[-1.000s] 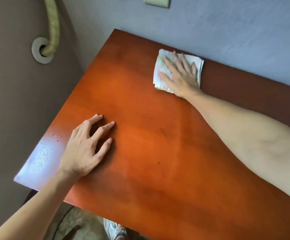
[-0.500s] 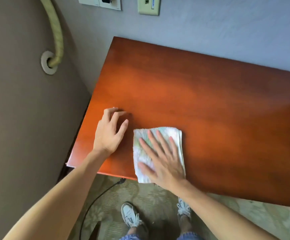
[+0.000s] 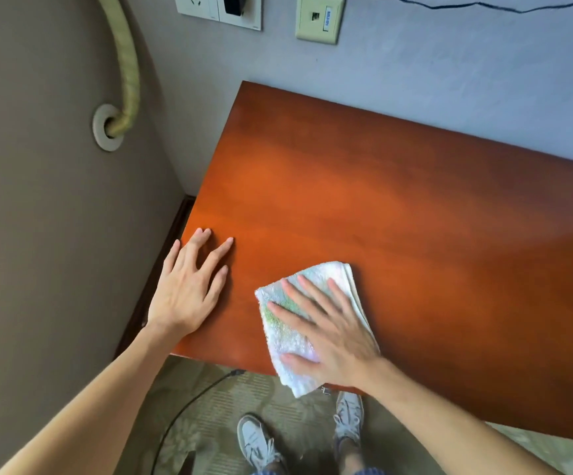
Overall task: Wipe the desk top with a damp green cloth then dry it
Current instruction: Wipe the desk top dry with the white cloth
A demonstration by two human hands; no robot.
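A glossy reddish-brown wooden desk top fills the middle and right of the view. A folded cloth, white with pale green patches, lies at the desk's near edge, and one corner hangs over it. My right hand presses flat on the cloth with fingers spread. My left hand rests flat on the desk near its left edge, fingers apart, holding nothing.
The desk sits in a corner, with a grey wall behind and a brown wall on the left. Wall sockets and a black cable are above the desk. A wrapped pipe enters the left wall. My shoes and a floor cable show below.
My right hand has pulled the cloth from the desk's far edge to its near edge and now slides it slightly right. My left hand stays planted near the left edge.
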